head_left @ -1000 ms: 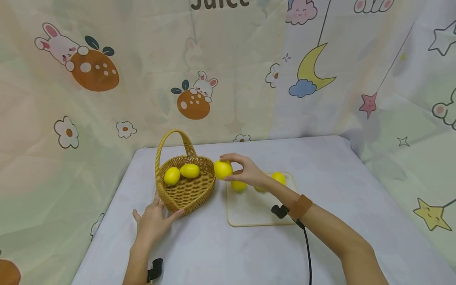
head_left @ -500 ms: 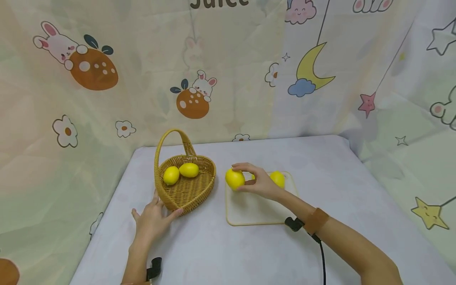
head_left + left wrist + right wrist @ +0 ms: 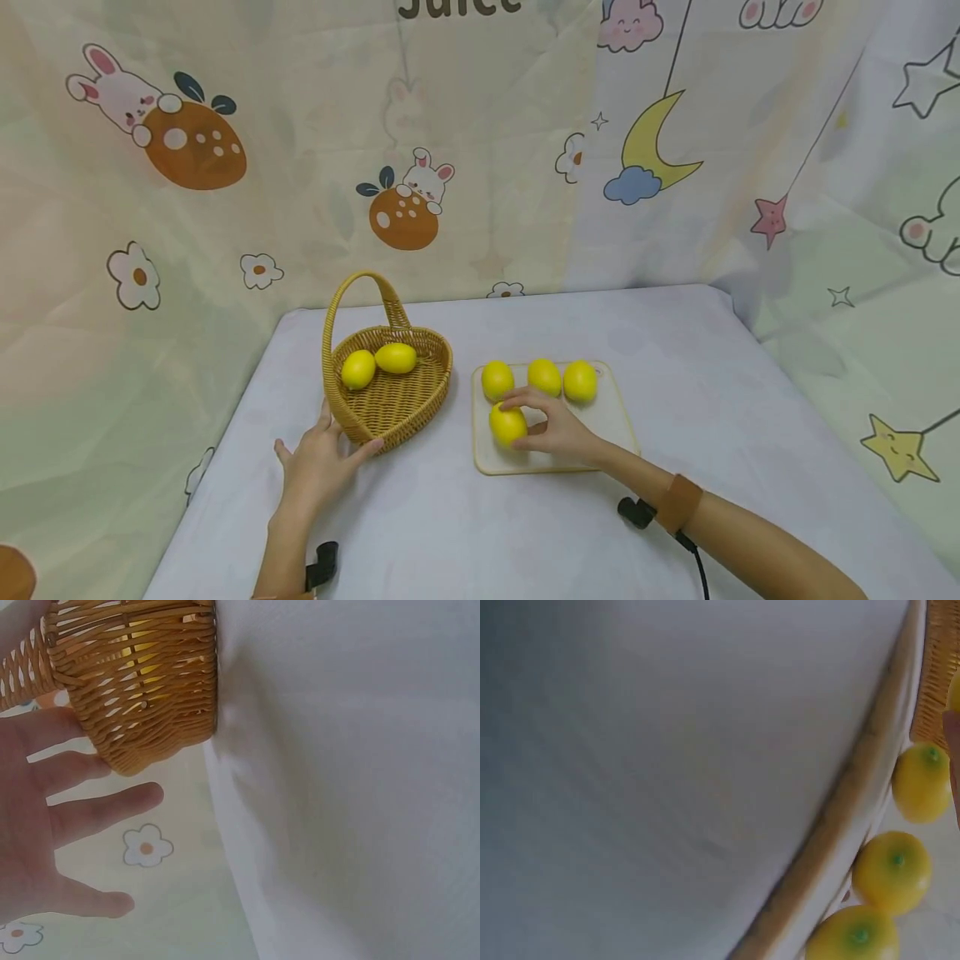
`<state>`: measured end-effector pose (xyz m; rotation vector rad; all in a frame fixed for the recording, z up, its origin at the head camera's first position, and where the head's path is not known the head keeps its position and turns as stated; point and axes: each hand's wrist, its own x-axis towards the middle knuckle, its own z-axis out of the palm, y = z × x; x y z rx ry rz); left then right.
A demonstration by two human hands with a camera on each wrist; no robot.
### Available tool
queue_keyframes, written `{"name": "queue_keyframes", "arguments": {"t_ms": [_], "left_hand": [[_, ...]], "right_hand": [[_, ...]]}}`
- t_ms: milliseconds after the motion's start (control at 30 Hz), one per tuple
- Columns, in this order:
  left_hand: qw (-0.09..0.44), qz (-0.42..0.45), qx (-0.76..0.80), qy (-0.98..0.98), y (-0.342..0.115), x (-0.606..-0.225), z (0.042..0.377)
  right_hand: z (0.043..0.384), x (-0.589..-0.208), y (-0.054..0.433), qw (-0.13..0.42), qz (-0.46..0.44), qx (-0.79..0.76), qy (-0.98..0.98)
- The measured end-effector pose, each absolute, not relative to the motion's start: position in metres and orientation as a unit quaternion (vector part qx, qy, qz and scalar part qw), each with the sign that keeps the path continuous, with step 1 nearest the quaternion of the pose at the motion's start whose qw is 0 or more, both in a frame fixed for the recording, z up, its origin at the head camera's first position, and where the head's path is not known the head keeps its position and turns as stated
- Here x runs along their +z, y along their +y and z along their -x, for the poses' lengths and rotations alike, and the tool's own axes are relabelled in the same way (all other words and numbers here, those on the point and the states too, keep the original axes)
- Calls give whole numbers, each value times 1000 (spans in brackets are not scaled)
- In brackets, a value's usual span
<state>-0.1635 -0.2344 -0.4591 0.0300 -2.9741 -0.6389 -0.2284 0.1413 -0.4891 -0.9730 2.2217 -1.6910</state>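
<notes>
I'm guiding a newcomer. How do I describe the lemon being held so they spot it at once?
On the white table, right of the wicker basket, lies a cream board. Three lemons line its far side, and the held lemon is just in front of the leftmost lemon. Unlike the others, it is pinched by the right hand.

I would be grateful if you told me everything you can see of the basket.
The basket is golden brown and woven, apparently of wicker, with gaps between the strands. Its open body looks roughly heart-shaped, narrowing toward the person, and a tall arched handle rises above it. It stands upright on the white tablecloth, left of the board in the head view. Two lemons lie inside, with part of its woven floor bare. The left hand touches its near left side.
</notes>
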Motion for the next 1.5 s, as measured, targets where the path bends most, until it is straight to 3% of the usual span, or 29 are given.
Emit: {"name": "queue_keyframes", "arguments": {"t_ms": [567, 833, 1167, 1500], "left_hand": [[44, -12, -209, -977, -237, -462, 165], [48, -13, -213, -976, -236, -462, 165], [55, -8, -216, -975, -237, -463, 166], [51, -10, -217, -975, -236, -461, 164]], "right_hand": [[223, -498, 133, 94, 333, -518, 782], [223, -489, 135, 69, 344, -485, 801], [230, -465, 130, 67, 325, -486, 808], [257, -423, 104, -1, 360, -498, 789]]}}
